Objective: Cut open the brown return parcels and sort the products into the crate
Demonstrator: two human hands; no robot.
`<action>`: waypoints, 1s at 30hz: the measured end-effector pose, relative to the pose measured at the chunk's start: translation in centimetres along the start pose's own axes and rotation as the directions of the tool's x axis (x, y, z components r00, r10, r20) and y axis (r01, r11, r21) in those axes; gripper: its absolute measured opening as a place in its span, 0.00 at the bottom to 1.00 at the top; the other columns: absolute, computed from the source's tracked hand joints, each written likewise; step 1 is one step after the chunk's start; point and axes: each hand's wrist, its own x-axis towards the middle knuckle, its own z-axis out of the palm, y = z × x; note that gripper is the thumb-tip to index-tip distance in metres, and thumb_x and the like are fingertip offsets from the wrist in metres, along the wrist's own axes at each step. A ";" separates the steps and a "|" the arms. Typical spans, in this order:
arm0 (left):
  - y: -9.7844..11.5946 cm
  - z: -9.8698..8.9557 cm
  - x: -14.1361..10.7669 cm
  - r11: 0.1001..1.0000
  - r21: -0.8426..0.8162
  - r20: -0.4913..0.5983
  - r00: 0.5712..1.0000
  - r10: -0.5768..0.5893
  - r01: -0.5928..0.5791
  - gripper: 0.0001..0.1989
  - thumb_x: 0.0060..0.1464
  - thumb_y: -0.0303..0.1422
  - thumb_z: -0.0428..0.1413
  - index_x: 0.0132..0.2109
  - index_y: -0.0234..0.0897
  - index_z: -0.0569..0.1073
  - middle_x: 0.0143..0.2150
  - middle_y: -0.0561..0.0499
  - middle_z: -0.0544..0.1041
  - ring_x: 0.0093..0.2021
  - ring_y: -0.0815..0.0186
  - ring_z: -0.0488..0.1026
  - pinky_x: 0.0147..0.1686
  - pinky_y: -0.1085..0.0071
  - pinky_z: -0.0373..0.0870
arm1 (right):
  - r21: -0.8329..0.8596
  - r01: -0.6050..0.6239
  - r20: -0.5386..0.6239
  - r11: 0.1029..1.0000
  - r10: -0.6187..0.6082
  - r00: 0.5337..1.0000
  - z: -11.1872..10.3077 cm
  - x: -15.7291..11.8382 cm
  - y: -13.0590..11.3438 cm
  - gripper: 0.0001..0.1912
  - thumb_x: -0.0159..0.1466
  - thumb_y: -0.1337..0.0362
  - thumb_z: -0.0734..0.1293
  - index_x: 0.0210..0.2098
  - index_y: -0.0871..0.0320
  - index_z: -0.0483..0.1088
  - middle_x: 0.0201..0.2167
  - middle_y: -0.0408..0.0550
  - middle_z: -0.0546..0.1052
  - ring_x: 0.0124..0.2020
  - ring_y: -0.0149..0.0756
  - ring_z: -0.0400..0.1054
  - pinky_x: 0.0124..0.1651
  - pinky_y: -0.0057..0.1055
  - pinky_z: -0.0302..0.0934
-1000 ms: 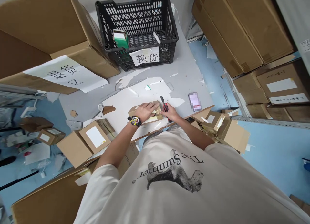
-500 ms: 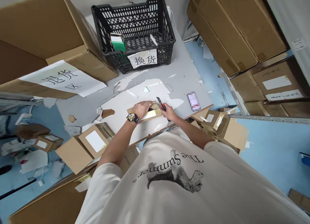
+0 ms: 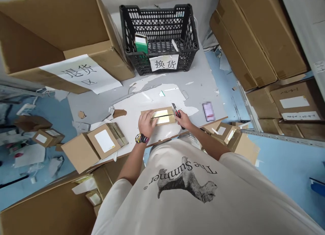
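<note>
A small brown cardboard box lies on the worktable, its top flaps nearly level with a dark slit running lengthwise between them. Pale label or tape areas flank that slit. My left hand grips the box at its left end, fingers over the top. In my right hand is a red and black utility knife, its blade out and pointing up and away from me. The right hand is at the box's right end; whether it touches the cardboard I cannot tell.
Behind the worktable's worn surface stands a black plastic crate holding a green box. A large open carton is at left. A blurred-out phone-like item lies right. Cardboard boxes sit near left; stacked cartons line the right.
The box's raised flaps have come down, covering the dark opening except for a slit. My left hand has shifted to the box's left end. The knife stays in my right hand.
</note>
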 end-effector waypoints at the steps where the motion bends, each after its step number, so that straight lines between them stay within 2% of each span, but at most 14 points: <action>1: -0.3 0.0 -1.9 0.992 0.004 -0.094 0.988 -0.122 0.123 0.25 0.79 0.45 0.55 0.73 0.41 0.77 0.72 0.35 0.79 0.74 0.46 0.75 0.76 0.44 0.70 | 0.006 0.001 -0.001 1.000 -0.001 1.000 -0.3 -0.1 0.1 0.19 0.66 0.47 0.72 0.39 0.48 0.60 0.29 0.34 0.72 0.20 0.31 0.70 0.25 0.28 0.63; 3: -0.9 0.3 -4.8 0.938 -0.076 -0.191 0.919 -0.346 0.337 0.28 0.78 0.44 0.54 0.77 0.39 0.72 0.73 0.32 0.77 0.73 0.45 0.76 0.72 0.42 0.75 | 0.028 0.007 -0.032 1.000 -0.006 0.999 -1.0 -0.4 0.0 0.21 0.66 0.42 0.71 0.41 0.48 0.61 0.33 0.36 0.76 0.21 0.32 0.70 0.26 0.29 0.64; 5: -1.5 0.9 -6.3 0.857 -0.230 -0.174 0.847 -0.502 0.461 0.30 0.77 0.44 0.55 0.79 0.40 0.68 0.74 0.31 0.77 0.68 0.48 0.80 0.64 0.46 0.83 | 0.046 0.021 -0.097 0.999 -0.016 0.995 -1.9 -0.7 -0.8 0.23 0.69 0.38 0.68 0.44 0.48 0.62 0.36 0.40 0.80 0.22 0.32 0.70 0.28 0.30 0.66; 6: -1.8 1.1 -6.5 0.818 -0.309 -0.133 0.830 -0.541 0.484 0.31 0.77 0.44 0.56 0.80 0.40 0.68 0.73 0.31 0.78 0.64 0.50 0.83 0.60 0.49 0.85 | 0.044 0.035 -0.122 0.998 -0.029 0.992 -2.2 -0.9 -1.4 0.23 0.71 0.37 0.66 0.45 0.48 0.62 0.37 0.41 0.80 0.23 0.33 0.71 0.29 0.31 0.67; 8: -2.4 1.4 -6.2 0.766 -0.420 -0.040 0.833 -0.551 0.487 0.31 0.75 0.43 0.57 0.79 0.40 0.69 0.70 0.33 0.82 0.59 0.54 0.86 0.55 0.56 0.88 | -0.007 0.088 -0.117 0.996 -0.088 0.989 -2.2 -1.5 -2.9 0.22 0.74 0.37 0.63 0.46 0.48 0.63 0.38 0.43 0.79 0.25 0.35 0.71 0.32 0.33 0.68; 10: -2.6 1.6 -5.6 0.757 -0.452 0.014 0.852 -0.523 0.472 0.30 0.75 0.43 0.59 0.77 0.39 0.72 0.67 0.34 0.84 0.58 0.55 0.87 0.53 0.59 0.88 | -0.129 0.191 -0.048 0.973 -0.199 0.979 -1.4 -2.3 -4.7 0.19 0.76 0.40 0.63 0.45 0.48 0.64 0.37 0.44 0.78 0.29 0.39 0.72 0.36 0.35 0.68; 13: -2.5 1.5 -5.1 0.768 -0.442 0.046 0.867 -0.496 0.463 0.31 0.74 0.42 0.59 0.78 0.39 0.71 0.68 0.36 0.84 0.60 0.54 0.86 0.52 0.60 0.88 | -0.324 0.357 0.086 0.876 -0.349 0.933 1.1 -2.9 -6.9 0.16 0.77 0.44 0.64 0.42 0.48 0.64 0.37 0.48 0.78 0.37 0.47 0.73 0.43 0.38 0.66; 15: -2.4 1.3 -5.0 0.781 -0.441 0.054 0.882 -0.468 0.442 0.34 0.73 0.40 0.58 0.81 0.41 0.68 0.71 0.36 0.82 0.62 0.54 0.85 0.52 0.59 0.88 | -0.384 0.403 0.149 0.831 -0.375 0.915 2.8 -2.9 -7.9 0.15 0.77 0.46 0.63 0.41 0.48 0.63 0.38 0.49 0.78 0.40 0.49 0.73 0.45 0.39 0.65; 18: -3.1 0.3 -4.3 0.874 -0.377 0.030 0.947 -0.320 0.307 0.41 0.70 0.36 0.58 0.85 0.42 0.61 0.80 0.36 0.73 0.73 0.51 0.78 0.61 0.54 0.86 | -0.400 0.402 0.190 0.823 -0.354 0.916 4.7 -2.4 -8.6 0.14 0.77 0.47 0.63 0.41 0.48 0.63 0.38 0.49 0.78 0.41 0.51 0.74 0.46 0.39 0.65; 20: -4.0 -0.8 -3.0 0.949 -0.273 0.052 0.987 -0.152 0.160 0.41 0.68 0.36 0.61 0.84 0.40 0.64 0.83 0.37 0.68 0.79 0.48 0.71 0.71 0.50 0.79 | -0.380 0.374 0.196 0.846 -0.322 0.926 5.3 -2.3 -8.4 0.14 0.77 0.47 0.64 0.41 0.48 0.64 0.35 0.47 0.78 0.40 0.50 0.74 0.45 0.38 0.66; 21: -4.6 -1.4 -2.2 0.972 -0.217 0.092 0.993 -0.075 0.094 0.39 0.68 0.38 0.63 0.82 0.40 0.68 0.83 0.38 0.69 0.80 0.47 0.69 0.75 0.50 0.75 | -0.357 0.348 0.193 0.867 -0.296 0.936 5.5 -2.4 -8.2 0.14 0.77 0.46 0.64 0.42 0.48 0.65 0.34 0.46 0.77 0.38 0.49 0.75 0.44 0.37 0.66; 23: -5.5 -2.6 -0.1 0.994 -0.111 0.219 0.975 0.019 0.005 0.34 0.68 0.41 0.65 0.78 0.43 0.73 0.78 0.40 0.75 0.75 0.47 0.75 0.73 0.52 0.76 | -0.283 0.267 0.170 0.921 -0.226 0.959 5.6 -2.9 -7.5 0.15 0.77 0.45 0.64 0.43 0.48 0.65 0.31 0.43 0.76 0.32 0.45 0.75 0.40 0.36 0.68; 26: -6.1 -3.9 3.0 0.988 0.060 0.385 0.917 0.107 -0.141 0.28 0.68 0.46 0.67 0.69 0.40 0.79 0.67 0.37 0.83 0.65 0.44 0.81 0.61 0.53 0.79 | -0.172 0.157 0.142 0.973 -0.133 0.981 5.5 -4.0 -6.5 0.18 0.76 0.41 0.65 0.43 0.48 0.65 0.27 0.38 0.73 0.23 0.40 0.71 0.33 0.35 0.67; 30: -6.0 -4.1 5.6 0.924 0.160 0.505 0.833 0.226 -0.347 0.20 0.71 0.45 0.63 0.58 0.32 0.81 0.54 0.29 0.85 0.57 0.41 0.82 0.54 0.53 0.77 | -0.184 0.106 0.223 0.977 -0.063 0.973 4.4 -5.3 -5.8 0.19 0.73 0.41 0.69 0.39 0.48 0.65 0.25 0.36 0.72 0.20 0.37 0.70 0.27 0.33 0.64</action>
